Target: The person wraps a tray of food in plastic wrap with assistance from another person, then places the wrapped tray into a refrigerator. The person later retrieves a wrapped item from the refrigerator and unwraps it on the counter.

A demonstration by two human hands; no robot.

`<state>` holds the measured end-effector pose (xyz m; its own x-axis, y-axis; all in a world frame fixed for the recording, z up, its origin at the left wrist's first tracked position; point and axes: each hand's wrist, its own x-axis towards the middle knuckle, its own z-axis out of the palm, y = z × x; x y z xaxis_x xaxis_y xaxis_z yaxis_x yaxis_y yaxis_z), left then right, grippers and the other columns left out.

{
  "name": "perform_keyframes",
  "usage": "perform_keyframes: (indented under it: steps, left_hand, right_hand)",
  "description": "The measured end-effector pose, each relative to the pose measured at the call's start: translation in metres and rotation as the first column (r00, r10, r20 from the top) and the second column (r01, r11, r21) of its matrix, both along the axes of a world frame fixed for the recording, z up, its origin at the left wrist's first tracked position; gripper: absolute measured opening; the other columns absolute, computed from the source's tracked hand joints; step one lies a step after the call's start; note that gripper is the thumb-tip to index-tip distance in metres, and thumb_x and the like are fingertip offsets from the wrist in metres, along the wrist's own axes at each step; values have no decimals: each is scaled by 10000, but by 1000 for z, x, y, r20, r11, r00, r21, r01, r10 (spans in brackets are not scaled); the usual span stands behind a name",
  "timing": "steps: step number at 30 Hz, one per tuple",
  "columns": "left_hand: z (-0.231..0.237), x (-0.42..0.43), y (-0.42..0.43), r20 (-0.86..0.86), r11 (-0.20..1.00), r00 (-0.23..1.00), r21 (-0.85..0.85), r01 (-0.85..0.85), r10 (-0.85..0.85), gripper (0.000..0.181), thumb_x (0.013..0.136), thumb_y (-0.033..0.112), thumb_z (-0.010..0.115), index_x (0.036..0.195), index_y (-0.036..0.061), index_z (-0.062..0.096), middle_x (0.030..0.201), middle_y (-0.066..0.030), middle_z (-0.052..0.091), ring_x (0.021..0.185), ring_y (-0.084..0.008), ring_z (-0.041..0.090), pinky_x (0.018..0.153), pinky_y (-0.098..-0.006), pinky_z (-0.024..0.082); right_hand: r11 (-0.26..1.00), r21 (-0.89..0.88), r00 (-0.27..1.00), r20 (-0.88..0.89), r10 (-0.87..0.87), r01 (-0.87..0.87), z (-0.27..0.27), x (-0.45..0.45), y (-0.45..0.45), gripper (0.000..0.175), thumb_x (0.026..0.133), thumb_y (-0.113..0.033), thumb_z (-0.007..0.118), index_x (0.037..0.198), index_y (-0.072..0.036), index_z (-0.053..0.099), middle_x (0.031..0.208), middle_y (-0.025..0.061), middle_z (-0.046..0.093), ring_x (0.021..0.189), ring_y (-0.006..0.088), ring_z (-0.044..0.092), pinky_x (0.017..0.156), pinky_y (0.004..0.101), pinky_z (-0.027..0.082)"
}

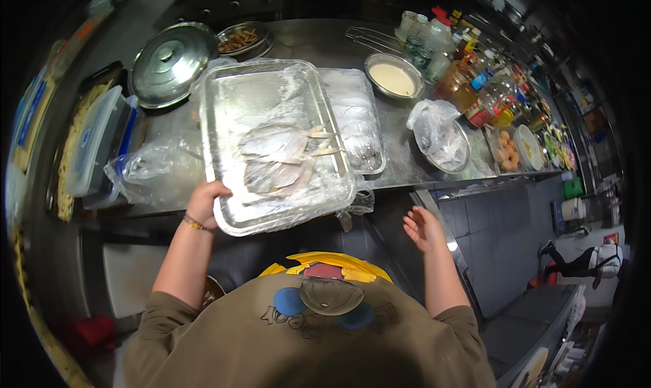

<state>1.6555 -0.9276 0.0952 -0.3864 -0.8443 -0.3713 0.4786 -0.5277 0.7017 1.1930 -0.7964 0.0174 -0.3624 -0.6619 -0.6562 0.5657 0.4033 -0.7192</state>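
Observation:
My left hand (204, 205) grips the lower left corner of a rectangular metal tray (338, 189). Pieces of pale, split fish (277, 144) lie on it with their tails pointing right, among patches of white powder. Clear plastic film shows around the tray's lower edge. My right hand (423, 229) is raised off the tray, right of it, with the fingers apart and nothing in them. Just behind the tray's right side is a second metal tray (379, 128) holding a white-coated, film-covered load.
A metal bowl of creamy liquid (394, 77), a bowl with a plastic bag (442, 133), several bottles (432, 42) and eggs (507, 151) stand right on the steel counter (402, 166). Left are a domed lid (173, 65) and a plastic container (96, 144). A person (585, 261) is far right.

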Motion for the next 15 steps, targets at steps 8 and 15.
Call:
perform_keyframes:
  steps: [8, 15]
  left_hand:
    - [-36, -88, -100, -30, 987, 989, 58, 148, -146, 259, 696, 52, 486, 914, -84, 518, 869, -184, 589, 781, -306, 602, 754, -427, 502]
    - [-63, -103, -139, 836, 882, 390, -458, 109, 386, 538, 727, 289, 631, 1109, -53, 466, 924, -173, 591, 816, -252, 585, 718, -344, 466]
  right_hand:
    - [966, 64, 966, -73, -247, 252, 12, -24, 100, 251, 789, -248, 589, 993, -110, 540, 936, 39, 546, 801, 173, 552, 634, 287, 479]
    - [934, 176, 917, -313, -246, 311, -3, -64, 187, 227, 805, -236, 564, 984, -101, 530, 910, 35, 557, 772, 160, 555, 630, 284, 471]
